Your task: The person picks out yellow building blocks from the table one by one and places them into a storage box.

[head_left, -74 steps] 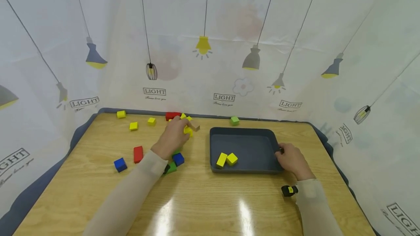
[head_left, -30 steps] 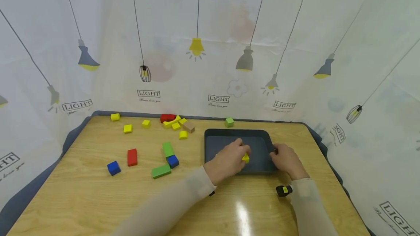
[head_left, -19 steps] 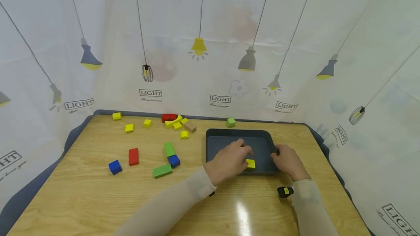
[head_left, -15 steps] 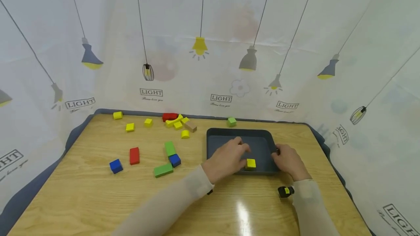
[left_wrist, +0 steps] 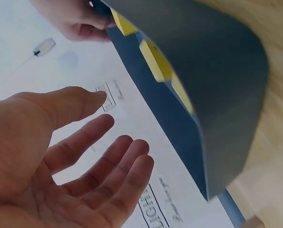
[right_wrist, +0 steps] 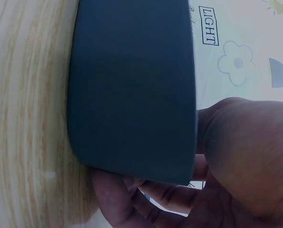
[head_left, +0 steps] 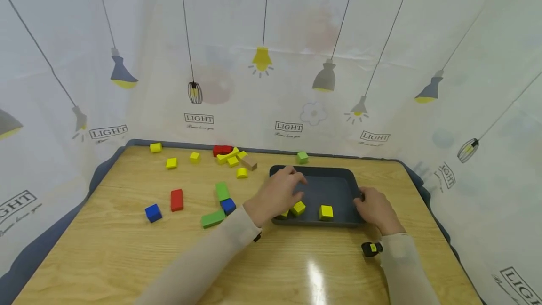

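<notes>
A dark grey rectangular tray [head_left: 332, 189] lies on the table, with yellow blocks along its near side. One yellow block [head_left: 326, 212] sits apart toward the right; another yellow block [head_left: 298, 208] and a partly hidden one [head_left: 284, 213] are by my left hand [head_left: 273, 197]. That hand hovers over the tray's left part, fingers loosely bent and holding nothing. In the left wrist view the left hand [left_wrist: 79, 156] is apart from the tray wall [left_wrist: 227, 90]. My right hand [head_left: 378, 211] grips the tray's right edge; in the right wrist view its fingers [right_wrist: 113, 192] curl round the tray corner.
Left of the tray lie a red block [head_left: 177, 200], blue blocks [head_left: 153, 213] and green blocks [head_left: 213, 219]. Several yellow blocks, a red piece [head_left: 222, 150] and a wooden block [head_left: 249, 163] cluster at the back. A light green cube [head_left: 302, 157] stands behind the tray.
My left hand has brought a yellow block from the back cluster into the tray and let go of it. Since then it has moved left, away from that block. The right hand keeps its grip.
</notes>
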Available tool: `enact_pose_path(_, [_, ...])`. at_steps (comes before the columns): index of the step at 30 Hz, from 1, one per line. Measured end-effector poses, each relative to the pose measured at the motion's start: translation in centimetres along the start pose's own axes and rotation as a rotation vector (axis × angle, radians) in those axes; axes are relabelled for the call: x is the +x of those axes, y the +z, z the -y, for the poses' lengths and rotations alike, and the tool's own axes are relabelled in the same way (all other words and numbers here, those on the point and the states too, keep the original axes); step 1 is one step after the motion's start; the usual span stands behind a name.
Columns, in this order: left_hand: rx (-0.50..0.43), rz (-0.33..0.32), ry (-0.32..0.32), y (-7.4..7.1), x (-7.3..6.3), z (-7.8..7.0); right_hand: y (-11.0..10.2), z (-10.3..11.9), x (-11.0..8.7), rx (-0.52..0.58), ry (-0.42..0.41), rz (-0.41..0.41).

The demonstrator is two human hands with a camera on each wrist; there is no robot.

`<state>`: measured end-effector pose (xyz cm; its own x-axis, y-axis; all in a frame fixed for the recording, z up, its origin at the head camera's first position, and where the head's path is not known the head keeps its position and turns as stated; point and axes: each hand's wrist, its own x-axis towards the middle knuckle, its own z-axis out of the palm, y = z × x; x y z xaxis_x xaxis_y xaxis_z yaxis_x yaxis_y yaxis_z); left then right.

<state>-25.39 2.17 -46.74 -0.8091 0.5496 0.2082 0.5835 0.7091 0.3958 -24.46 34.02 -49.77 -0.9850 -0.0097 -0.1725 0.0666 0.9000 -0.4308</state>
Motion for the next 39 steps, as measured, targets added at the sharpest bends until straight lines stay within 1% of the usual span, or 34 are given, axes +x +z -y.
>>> enact_pose_path(4, [0.0, -0.012, -0.056, -0.9, -0.2, 1.0, 0.0, 0.0, 0.1, 0.011, 0.003, 0.001])
enact_pose_path(11, [0.003, -0.039, -0.128, -2.3, -0.6, 3.0, -0.1, 0.0, 0.0, 0.018, 0.02, 0.002])
enact_pose_path(14, [-0.001, -0.052, -0.167, -2.7, -0.8, 4.0, -0.1, 0.0, 0.1, 0.013, 0.012, -0.006])
enact_pose_path(18, [0.014, -0.084, -0.212, -3.0, -1.1, 5.4, -0.1, 0.0, 0.1, 0.015, 0.003, -0.008])
enact_pose_path(21, [0.031, -0.089, -0.239, -3.1, -1.3, 6.5, 0.0, 0.1, 0.1, 0.021, 0.008, -0.002])
enact_pose_path(24, [0.041, -0.082, -0.258, -3.0, -1.5, 7.5, 0.1, 0.0, 0.0, 0.02, 0.013, 0.006])
enact_pose_path(28, [0.054, -0.079, -0.268, -3.0, -1.7, 9.0, 0.1, 0.0, 0.0, 0.021, 0.017, 0.006])
enact_pose_path(31, [0.055, -0.063, -0.296, -3.1, -1.8, 9.8, 0.1, 0.0, 0.1, 0.023, 0.02, 0.003])
enact_pose_path(33, [0.045, -0.042, -0.327, -3.2, -1.8, 10.3, 0.2, -0.1, 0.1, 0.022, 0.02, 0.002])
enact_pose_path(39, [0.031, 0.004, -0.397, -3.4, -2.1, 11.0, 0.2, -0.1, 0.2, 0.019, 0.029, 0.006])
